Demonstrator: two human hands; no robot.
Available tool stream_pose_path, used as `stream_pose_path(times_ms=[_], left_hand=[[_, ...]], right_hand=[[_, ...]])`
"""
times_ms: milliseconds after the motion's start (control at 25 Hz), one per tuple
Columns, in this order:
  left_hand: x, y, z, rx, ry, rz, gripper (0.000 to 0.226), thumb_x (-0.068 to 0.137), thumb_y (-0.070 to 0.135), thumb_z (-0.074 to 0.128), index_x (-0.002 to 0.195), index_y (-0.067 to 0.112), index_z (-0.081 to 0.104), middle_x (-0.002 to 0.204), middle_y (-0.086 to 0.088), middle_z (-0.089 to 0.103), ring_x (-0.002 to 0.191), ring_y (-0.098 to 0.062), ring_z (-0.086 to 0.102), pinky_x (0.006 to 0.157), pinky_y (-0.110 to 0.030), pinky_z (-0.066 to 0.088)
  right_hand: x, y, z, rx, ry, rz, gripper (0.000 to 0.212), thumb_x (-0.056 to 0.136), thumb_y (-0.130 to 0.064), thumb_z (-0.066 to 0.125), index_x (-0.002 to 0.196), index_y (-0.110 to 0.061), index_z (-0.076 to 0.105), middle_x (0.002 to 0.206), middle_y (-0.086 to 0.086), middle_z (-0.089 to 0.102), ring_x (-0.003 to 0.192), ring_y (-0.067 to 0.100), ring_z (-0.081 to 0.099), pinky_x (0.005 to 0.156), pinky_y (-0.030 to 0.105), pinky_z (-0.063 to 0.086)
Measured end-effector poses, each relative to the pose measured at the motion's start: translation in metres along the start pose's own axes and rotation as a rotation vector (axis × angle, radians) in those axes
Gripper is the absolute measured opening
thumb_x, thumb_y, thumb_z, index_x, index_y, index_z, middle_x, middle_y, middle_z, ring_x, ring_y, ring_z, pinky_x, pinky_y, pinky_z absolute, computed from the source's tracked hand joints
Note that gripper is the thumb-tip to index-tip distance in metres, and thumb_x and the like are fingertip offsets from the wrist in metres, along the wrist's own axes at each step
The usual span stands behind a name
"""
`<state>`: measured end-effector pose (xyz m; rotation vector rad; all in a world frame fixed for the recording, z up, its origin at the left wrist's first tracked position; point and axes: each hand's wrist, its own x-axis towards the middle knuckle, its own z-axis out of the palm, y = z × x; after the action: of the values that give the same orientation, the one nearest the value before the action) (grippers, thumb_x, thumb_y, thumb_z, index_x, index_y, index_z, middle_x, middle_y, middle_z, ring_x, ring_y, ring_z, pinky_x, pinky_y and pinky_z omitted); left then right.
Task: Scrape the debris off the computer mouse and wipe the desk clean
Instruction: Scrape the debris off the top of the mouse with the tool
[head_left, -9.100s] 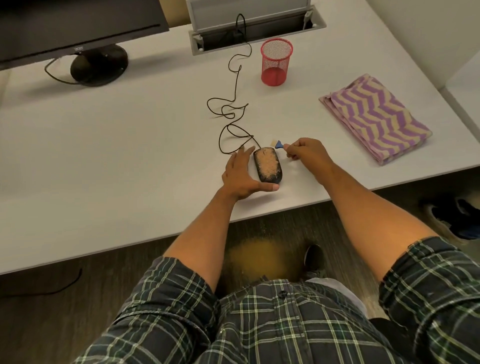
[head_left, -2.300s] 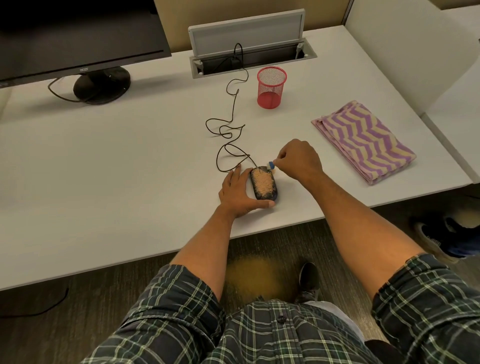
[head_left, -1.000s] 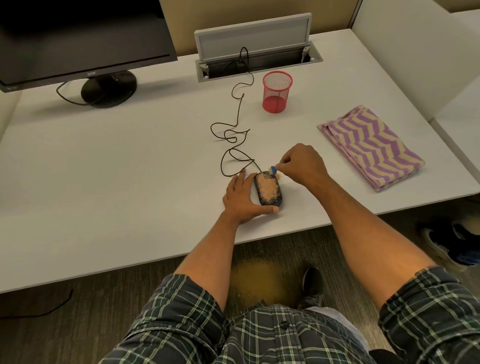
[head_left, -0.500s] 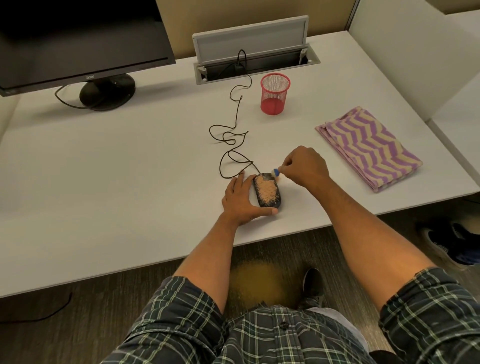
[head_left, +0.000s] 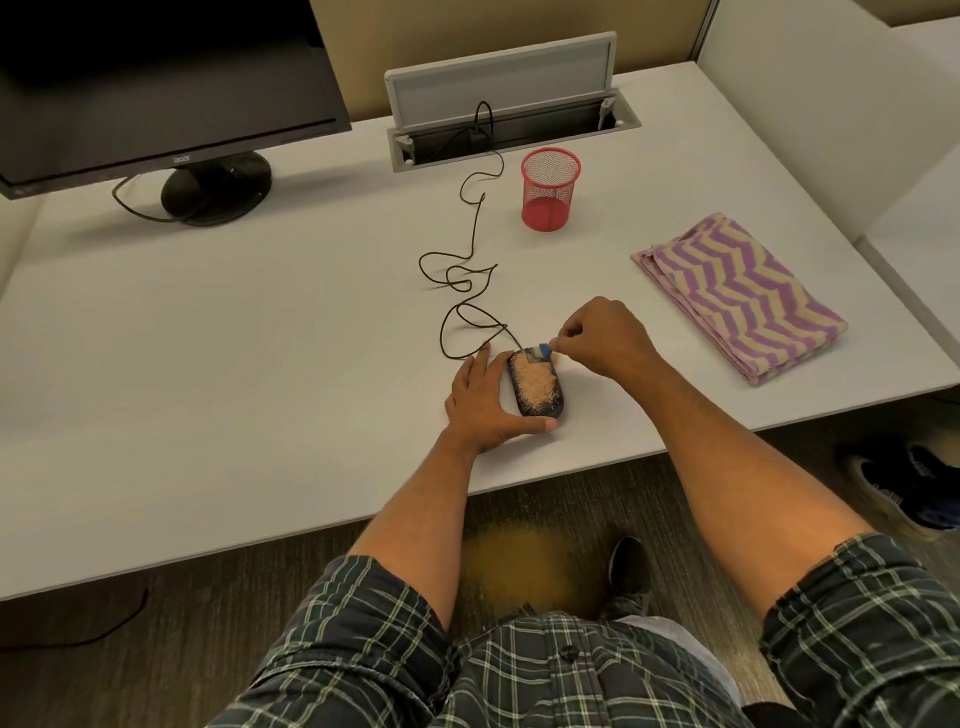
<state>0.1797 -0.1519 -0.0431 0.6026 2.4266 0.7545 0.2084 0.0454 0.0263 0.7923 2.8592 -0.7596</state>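
From the head camera, a dark computer mouse (head_left: 536, 383) coated in sandy debris (head_left: 535, 384) lies near the white desk's (head_left: 234, 338) front edge. The left hand (head_left: 485, 408) cups its side, thumb behind, apparently to steady it. The right hand (head_left: 605, 336) pinches a small blue scraper (head_left: 544, 351) at the mouse's far end. The scraper's blade edge is too small to make out.
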Motion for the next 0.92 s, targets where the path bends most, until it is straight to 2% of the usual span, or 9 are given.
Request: stream_pose_path(times_ms=[640,800,920], left_hand=[[-0.0006,0.0003,-0.0013,0.005,-0.015,0.001,0.122,0.061,0.073,0.080,0.158,0.041,0.012,0.167,0.013,-0.008,0.153,-0.018,-0.008,0.122,-0.052,0.009],[-0.0013,0.0015,-0.0023,-0.003,-0.014,-0.004,0.122,0.061,0.072,0.081,0.157,0.041,0.013,0.167,0.014,-0.008,0.153,-0.017,-0.008,0.121,-0.051,0.009],[-0.0010,0.0012,-0.0018,-0.004,-0.017,-0.008,0.122,0.061,0.071,0.081,0.158,0.040,0.012,0.167,0.014,-0.008,0.153,-0.017,-0.008,0.122,-0.051,0.008]], right_hand=[[0.0011,-0.0033,-0.0005,-0.051,-0.032,0.007,0.014,0.083,-0.028,0.074,0.090,-0.016,0.080,0.088,0.001,0.076,0.073,0.017,0.066,0.067,0.030,0.056],[-0.0005,-0.0032,0.0004,-0.014,-0.014,0.015,0.012,0.083,-0.025,0.073,0.089,-0.017,0.080,0.089,-0.001,0.076,0.072,0.015,0.065,0.060,0.025,0.048],[-0.0026,-0.0045,0.0036,-0.022,0.025,0.031,0.012,0.084,-0.024,0.071,0.088,-0.016,0.080,0.087,0.002,0.076,0.073,0.019,0.067,0.063,0.028,0.054]])
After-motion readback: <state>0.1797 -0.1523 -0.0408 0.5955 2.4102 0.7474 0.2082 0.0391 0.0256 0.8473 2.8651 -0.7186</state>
